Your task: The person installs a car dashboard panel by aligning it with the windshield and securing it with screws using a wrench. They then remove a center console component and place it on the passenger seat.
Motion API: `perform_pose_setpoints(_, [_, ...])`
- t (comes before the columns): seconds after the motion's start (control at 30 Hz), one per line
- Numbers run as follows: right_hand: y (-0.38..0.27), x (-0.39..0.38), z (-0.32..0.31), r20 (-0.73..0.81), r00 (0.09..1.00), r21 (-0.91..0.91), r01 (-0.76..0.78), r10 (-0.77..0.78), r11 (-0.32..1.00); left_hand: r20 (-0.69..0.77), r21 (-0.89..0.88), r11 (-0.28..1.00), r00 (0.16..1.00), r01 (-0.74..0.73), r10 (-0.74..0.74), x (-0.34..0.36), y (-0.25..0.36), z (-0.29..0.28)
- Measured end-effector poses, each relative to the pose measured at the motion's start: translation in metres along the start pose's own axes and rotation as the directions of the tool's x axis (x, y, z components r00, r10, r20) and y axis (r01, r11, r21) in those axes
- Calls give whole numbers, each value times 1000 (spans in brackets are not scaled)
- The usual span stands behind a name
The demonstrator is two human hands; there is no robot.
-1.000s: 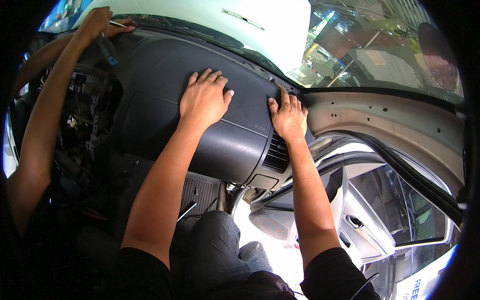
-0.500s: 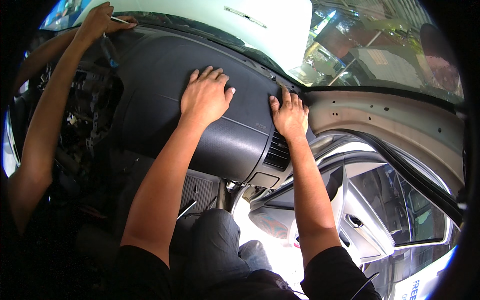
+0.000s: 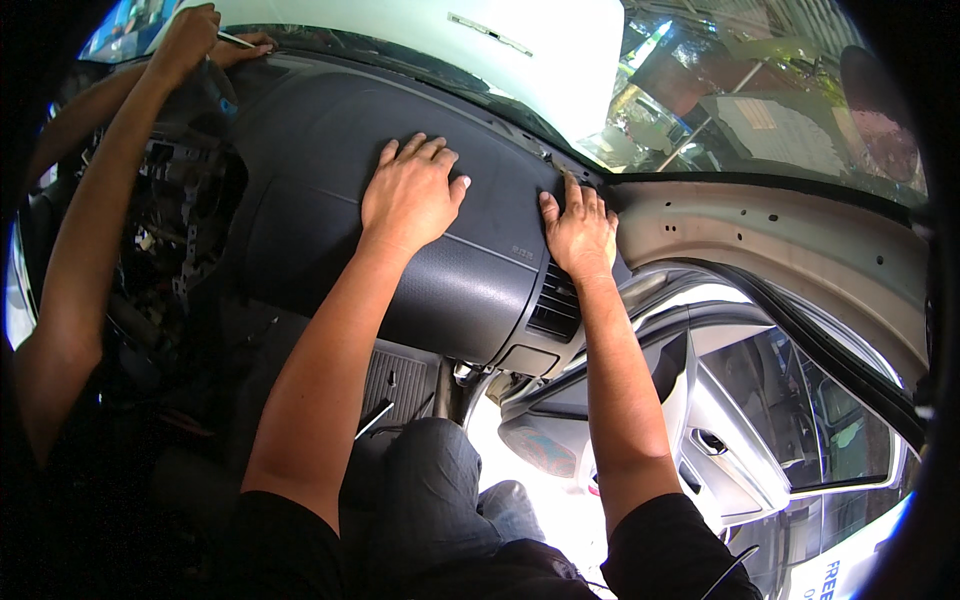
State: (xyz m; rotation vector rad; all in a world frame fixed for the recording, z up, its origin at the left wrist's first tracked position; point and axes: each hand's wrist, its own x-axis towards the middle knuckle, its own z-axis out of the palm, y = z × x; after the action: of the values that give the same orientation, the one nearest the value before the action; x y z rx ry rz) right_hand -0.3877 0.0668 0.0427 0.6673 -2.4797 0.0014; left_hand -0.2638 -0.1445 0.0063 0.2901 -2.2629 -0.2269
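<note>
My left hand (image 3: 410, 195) lies palm down on the top of the black dashboard (image 3: 325, 140), fingers spread and slightly bent toward the windscreen. Further right, my right hand (image 3: 580, 225) rests open on the dashboard's outer end, just above an air vent (image 3: 553, 300), its fingertips near the windscreen pillar. At the upper left, a co-worker's hand (image 3: 185, 45) grips a thin light-coloured tool (image 3: 237, 40), and another hand (image 3: 247, 50) rests at the base of the windscreen.
An opened dashboard cavity (image 3: 175, 215) with metal brackets sits at the left. The bare metal windscreen pillar (image 3: 770, 240) and the open car door (image 3: 740, 420) are at the right. Below are a ribbed floor mat (image 3: 395, 375) and my jeans-clad leg.
My hands have shifted very slightly upward and right since a second ago. The co-worker's hand with the tool has moved a little up and left.
</note>
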Motion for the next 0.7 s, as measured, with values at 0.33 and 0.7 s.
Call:
perform_pose_setpoints(0.33, [1,0,4,-65,998,-22,16,-18,1000,-21,-13,1000,1000,1,-2,1,-1,5])
perform_pose_setpoints(0.7, [0,2,5,6,1000,-52,-13,14,999,-6,-27,1000,1000,13,-13,0,-1,5])
